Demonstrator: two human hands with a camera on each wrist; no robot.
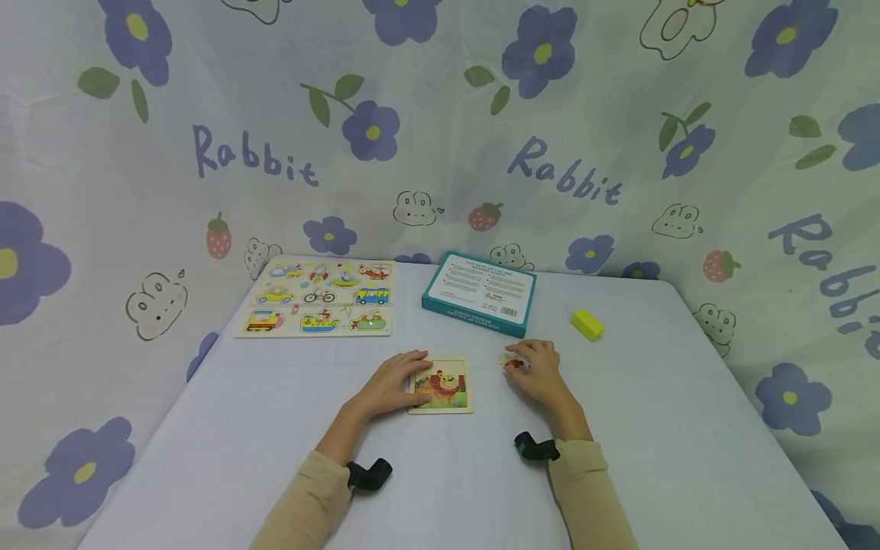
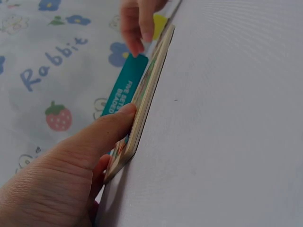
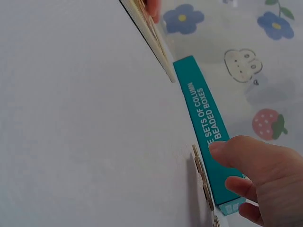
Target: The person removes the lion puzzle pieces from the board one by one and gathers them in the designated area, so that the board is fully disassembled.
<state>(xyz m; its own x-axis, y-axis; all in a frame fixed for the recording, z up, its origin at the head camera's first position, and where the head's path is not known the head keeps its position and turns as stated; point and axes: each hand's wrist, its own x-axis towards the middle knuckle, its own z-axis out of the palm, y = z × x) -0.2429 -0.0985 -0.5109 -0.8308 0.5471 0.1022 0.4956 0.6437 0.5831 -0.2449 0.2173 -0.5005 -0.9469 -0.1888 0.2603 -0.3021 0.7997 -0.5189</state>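
Observation:
A small square wooden jigsaw puzzle [image 1: 450, 387] with a bear picture lies flat on the table. My left hand [image 1: 393, 384] holds it at its left side, the thumb over the front part of the picture and the fingers over the back part. In the left wrist view the thumb of the left hand [image 2: 71, 165] rests on the puzzle's face near its edge [image 2: 142, 123]. To the right, my right hand [image 1: 539, 370] hovers with loosely bent fingers over small loose puzzle pieces [image 1: 512, 363]. The right wrist view shows these thin pieces [image 3: 205, 182] apart from the thumb.
Behind the hands lies a teal and white box [image 1: 479, 294]. A yellow block [image 1: 587, 325] is at the right. A wooden vehicle puzzle board [image 1: 319, 298] occupies the back left. A patterned cloth [image 1: 440, 153] hangs behind the white table [image 1: 440, 489].

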